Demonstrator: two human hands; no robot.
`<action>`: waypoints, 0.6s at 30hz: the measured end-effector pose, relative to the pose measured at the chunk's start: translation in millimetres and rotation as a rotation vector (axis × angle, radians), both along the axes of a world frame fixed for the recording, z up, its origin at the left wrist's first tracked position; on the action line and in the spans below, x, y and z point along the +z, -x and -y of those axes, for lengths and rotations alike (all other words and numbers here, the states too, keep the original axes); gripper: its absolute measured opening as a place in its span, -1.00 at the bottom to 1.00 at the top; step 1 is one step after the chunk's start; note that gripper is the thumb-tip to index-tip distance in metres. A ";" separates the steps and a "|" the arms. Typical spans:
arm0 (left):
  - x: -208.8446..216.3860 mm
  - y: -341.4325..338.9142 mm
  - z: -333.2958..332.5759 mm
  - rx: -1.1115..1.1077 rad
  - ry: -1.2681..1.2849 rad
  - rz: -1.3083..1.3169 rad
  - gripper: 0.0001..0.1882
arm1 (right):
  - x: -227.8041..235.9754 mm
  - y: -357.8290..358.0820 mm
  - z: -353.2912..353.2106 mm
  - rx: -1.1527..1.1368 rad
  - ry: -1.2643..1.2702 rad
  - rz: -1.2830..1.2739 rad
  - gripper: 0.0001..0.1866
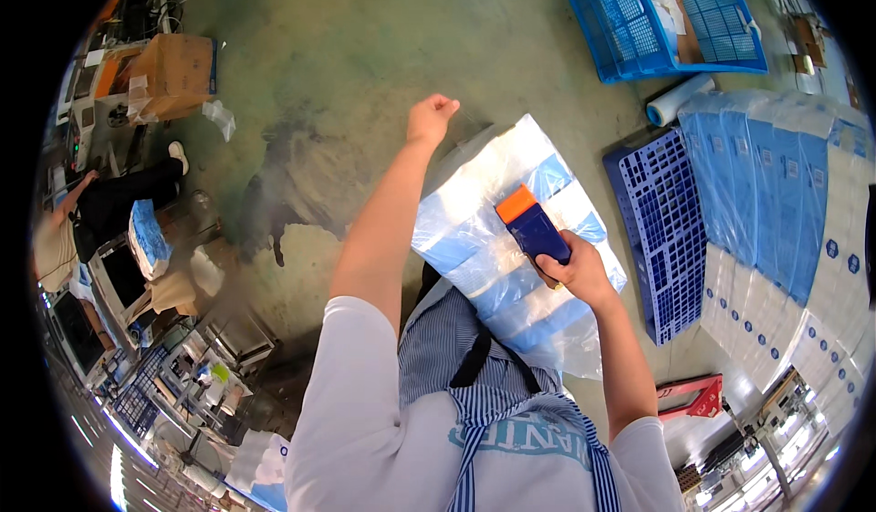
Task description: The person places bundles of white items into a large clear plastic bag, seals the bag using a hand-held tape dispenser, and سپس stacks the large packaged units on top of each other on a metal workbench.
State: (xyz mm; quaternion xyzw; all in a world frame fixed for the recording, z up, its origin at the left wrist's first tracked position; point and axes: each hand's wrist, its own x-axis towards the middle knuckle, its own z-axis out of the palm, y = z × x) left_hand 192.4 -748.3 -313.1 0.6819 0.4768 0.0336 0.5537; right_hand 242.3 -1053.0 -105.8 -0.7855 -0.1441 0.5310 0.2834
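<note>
A clear plastic bag full of white and light-blue packs stands tilted in front of my body. My right hand is wrapped around a handheld block-shaped tool, dark navy with an orange end, held over the bag. What kind of tool it is I cannot tell. My left arm reaches past the bag's left side. Beyond the bag's far left corner, my left hand is closed in a pinch. Something thin and clear seems to trail from its fingertips, too faint to name.
A blue plastic crate sits at the far right, with a film roll below it. To my right are a blue pallet and stacked wrapped packs. Another person is at the left, near a cardboard box.
</note>
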 end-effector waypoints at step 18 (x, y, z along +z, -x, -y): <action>73.8 16.2 65.7 -0.521 0.324 -0.062 -0.17 | -1.7 -10.1 -1.3 0.113 0.077 0.031 -0.48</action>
